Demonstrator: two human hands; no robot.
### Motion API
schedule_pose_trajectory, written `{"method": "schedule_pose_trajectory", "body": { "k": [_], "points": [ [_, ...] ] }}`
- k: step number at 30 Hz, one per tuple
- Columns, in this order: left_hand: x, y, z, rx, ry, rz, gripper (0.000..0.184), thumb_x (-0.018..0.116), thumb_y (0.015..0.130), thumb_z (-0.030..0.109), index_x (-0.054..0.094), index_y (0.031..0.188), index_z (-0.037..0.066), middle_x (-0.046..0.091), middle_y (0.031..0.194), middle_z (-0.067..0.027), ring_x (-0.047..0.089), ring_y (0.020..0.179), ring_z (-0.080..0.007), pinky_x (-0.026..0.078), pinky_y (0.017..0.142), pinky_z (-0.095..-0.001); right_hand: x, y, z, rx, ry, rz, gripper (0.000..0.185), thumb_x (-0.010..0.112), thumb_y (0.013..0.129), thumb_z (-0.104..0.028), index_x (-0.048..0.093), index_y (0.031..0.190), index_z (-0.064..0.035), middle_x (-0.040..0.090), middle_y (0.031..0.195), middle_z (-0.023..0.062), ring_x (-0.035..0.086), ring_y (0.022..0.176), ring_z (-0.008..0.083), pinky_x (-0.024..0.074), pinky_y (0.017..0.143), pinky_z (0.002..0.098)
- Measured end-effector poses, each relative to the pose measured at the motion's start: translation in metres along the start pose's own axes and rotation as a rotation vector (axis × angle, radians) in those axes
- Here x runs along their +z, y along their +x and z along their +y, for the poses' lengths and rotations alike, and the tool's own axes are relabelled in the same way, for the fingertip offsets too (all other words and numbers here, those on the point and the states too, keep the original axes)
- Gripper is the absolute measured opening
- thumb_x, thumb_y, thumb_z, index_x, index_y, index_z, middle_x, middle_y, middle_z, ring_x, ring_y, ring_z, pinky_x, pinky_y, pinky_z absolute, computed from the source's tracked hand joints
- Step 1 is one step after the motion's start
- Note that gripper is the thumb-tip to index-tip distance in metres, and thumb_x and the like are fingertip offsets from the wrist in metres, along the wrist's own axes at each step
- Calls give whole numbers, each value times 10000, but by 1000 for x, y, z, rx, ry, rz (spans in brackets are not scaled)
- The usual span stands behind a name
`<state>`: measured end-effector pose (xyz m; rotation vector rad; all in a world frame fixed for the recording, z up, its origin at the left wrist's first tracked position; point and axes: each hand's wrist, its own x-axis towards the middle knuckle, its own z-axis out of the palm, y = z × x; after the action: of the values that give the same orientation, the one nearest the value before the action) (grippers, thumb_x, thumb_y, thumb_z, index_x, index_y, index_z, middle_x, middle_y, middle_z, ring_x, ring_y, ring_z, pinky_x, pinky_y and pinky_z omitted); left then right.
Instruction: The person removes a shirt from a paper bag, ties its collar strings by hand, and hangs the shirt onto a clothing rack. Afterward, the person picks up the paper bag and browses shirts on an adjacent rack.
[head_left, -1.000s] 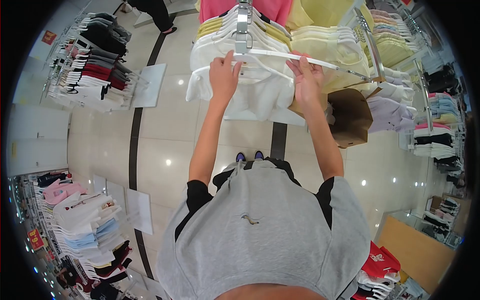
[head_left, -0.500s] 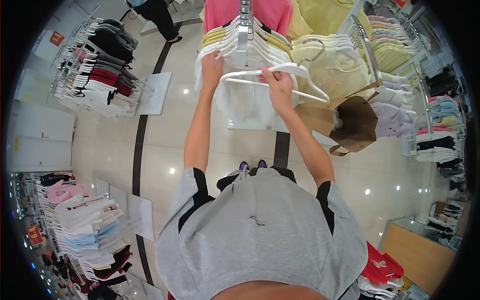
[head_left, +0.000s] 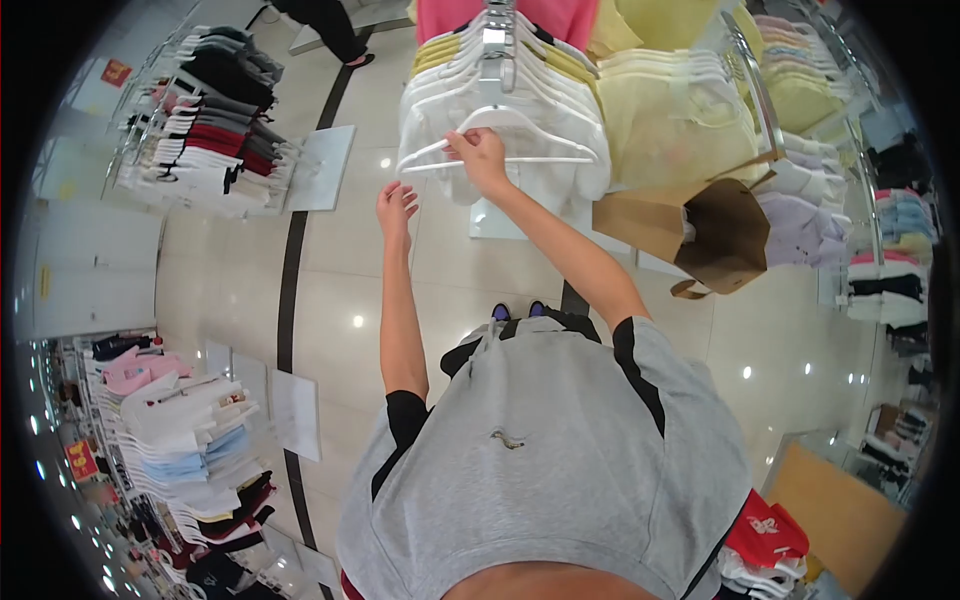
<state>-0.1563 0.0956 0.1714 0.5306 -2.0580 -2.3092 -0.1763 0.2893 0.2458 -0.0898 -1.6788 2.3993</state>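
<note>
A white hanger [head_left: 548,150] with no garment on it is in front of a row of white tops [head_left: 430,110] on white hangers. My right hand [head_left: 482,160] is closed on the left part of this hanger. The hanger's upper part is right by the front end of the metal rail [head_left: 497,50]; whether its hook rests on the rail I cannot tell. My left hand [head_left: 396,207] is below the hanger's left end, fingers apart and slightly bent, holding nothing.
An open brown paper bag [head_left: 640,220] hangs at the right, beside pale yellow tops [head_left: 665,120]. Racks of clothes [head_left: 215,140] stand at the left. A white panel [head_left: 325,170] juts out from one. Another person's leg [head_left: 335,35] shows at the top.
The hanger has swung from a tilt to nearly level and moved left to the rail's end with my right hand. My left hand has left the white tops and dropped lower.
</note>
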Motion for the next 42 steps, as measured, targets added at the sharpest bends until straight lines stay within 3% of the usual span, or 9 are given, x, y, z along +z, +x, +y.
{"method": "schedule_pose_trajectory", "body": {
  "k": [7, 10, 15, 16, 19, 22, 28, 32, 42],
  "points": [
    [6, -41, -33, -96, 22, -34, 322, 515, 958, 165, 474, 1251, 39, 624, 1111, -116, 626, 946, -207, 520, 760, -337, -26, -45, -20, -89, -187, 48, 241, 559, 883, -16, 567, 1114, 50, 677, 977, 119, 687, 804, 174, 563, 680, 289],
    [-8, -68, -64, -176, 47, -59, 316, 513, 958, 170, 480, 1245, 43, 621, 1119, -118, 620, 961, -209, 511, 776, -339, -80, -90, -65, -73, -119, -24, 164, 581, 865, -55, 622, 992, 40, 684, 874, 112, 681, 705, 159, 535, 600, 277],
    [-52, -120, -130, -343, 82, -17, 321, 510, 951, 187, 492, 1240, 48, 626, 1120, -116, 619, 952, -207, 504, 770, -334, -250, -115, -154, -547, -988, 316, 214, 513, 841, -89, 630, 685, 0, 571, 564, 39, 511, 516, 77, 413, 479, 269],
    [-62, -126, -142, -377, 106, -4, 322, 507, 948, 184, 493, 1240, 47, 628, 1116, -115, 619, 948, -207, 505, 766, -335, -271, -111, -175, -371, -1075, 406, 228, 502, 827, -99, 608, 667, 24, 551, 541, 85, 522, 497, 103, 418, 479, 289],
    [-85, -142, -165, -462, 166, 29, 324, 499, 940, 170, 495, 1240, 47, 635, 1105, -113, 622, 937, -206, 506, 755, -335, -392, -84, -152, -3, -1527, 202, 272, 540, 805, -225, 682, 797, 6, 662, 802, 224, 661, 788, 418, 527, 730, 483],
    [-99, -149, -167, -493, 202, 37, 323, 491, 935, 156, 495, 1239, 48, 638, 1098, -110, 623, 932, -202, 506, 749, -330, -476, -50, -100, 512, -1733, -205, 359, 628, 805, -281, 686, 1035, -12, 646, 1040, 293, 630, 1023, 421, 515, 892, 489],
    [-97, -149, -149, -453, 203, 52, 313, 510, 931, 159, 498, 1225, 53, 630, 1091, -97, 617, 932, -192, 506, 755, -327, -491, -42, 4, 501, -2197, -418, 963, 711, 748, -512, 305, 1485, -42, 343, 1483, 284, 369, 1353, 431, 303, 1136, 475],
    [-96, -167, -141, -449, 189, 92, 304, 539, 922, 170, 512, 1203, 56, 628, 1067, -84, 618, 926, -182, 506, 749, -323, -603, -24, 152, 515, -1866, -162, 1251, 853, 605, -530, 148, 1513, -36, 338, 1504, 236, 384, 1380, 341, 339, 1131, 468],
    [-99, -194, -160, -507, 195, 76, 317, 565, 903, 181, 536, 1191, 53, 638, 1031, -67, 624, 905, -164, 505, 740, -309, -473, -74, -2, 1171, -1129, -39, 830, 736, 727, -557, 535, 1338, -33, 547, 1341, 223, 550, 1211, 335, 445, 1013, 398]
  ]
}}
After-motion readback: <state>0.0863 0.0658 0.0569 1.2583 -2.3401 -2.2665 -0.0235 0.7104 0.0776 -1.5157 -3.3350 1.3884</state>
